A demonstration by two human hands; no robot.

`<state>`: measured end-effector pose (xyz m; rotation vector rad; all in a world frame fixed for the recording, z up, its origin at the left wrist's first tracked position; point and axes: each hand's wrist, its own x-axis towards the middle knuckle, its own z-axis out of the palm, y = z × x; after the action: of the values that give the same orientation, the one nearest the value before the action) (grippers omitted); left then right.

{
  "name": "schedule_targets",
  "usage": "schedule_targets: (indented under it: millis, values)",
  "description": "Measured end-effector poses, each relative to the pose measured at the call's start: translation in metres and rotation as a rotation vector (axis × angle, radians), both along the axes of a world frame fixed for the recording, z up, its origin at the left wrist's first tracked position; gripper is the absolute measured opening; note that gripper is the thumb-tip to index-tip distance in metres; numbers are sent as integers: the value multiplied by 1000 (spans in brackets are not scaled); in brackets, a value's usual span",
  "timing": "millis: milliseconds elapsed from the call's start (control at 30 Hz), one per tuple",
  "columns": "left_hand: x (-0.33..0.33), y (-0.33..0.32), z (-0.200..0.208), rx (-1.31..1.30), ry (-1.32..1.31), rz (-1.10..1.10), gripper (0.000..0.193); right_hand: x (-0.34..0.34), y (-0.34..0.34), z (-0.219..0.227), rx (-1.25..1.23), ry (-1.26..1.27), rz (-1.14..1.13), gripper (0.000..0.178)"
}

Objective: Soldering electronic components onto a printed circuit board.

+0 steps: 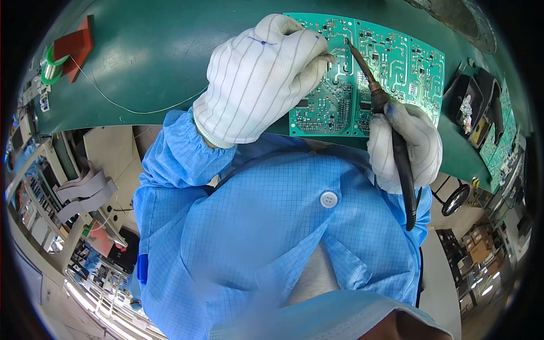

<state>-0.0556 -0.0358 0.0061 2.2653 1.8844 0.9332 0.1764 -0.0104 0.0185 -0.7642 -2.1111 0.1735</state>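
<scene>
A green circuit board panel (422, 85) full of small parts and solder joints lies on the bench in front of me. My right hand (418, 141), in a white striped glove, is closed round a black soldering iron (401, 164). The iron's tip meets the upper middle of the board. Over the board's left part, my left hand (258, 82), gloved the same way, pinches a thin solder wire (136, 111). That wire trails back to a green spool (52, 68) at the far left. The wire's end lies close to the iron's tip.
Beside the spool stands a red-brown holder (79, 48) on the green bench mat (158, 51). A dark iron stand (473, 105) sits to the right, with more green boards (501, 136) past it. A grey rounded object (462, 22) occupies the far right corner.
</scene>
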Motion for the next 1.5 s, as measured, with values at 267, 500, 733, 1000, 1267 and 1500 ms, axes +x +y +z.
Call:
schedule_targets:
  millis: [267,500,733,1000,1267,1500]
  values:
    - [-5,3,-9,35,-16,-38,19,-6,5,-10,299,-76,-151,12]
    - [-4,4,-8,98,-40,-21,16,-7,7,-18,331,-1,-198,7]
    - [-4,3,-9,81,-44,-21,16,-9,11,-17,387,32,-145,9]
    - [-17,-4,-6,119,-33,-71,19,32,-16,7,-521,386,-441,27]
    - [-14,-29,4,-13,-124,-77,21,125,13,-26,-19,293,-867,19]
    - [-7,-43,15,30,-112,-160,19,91,-13,-15,-127,335,-741,16]
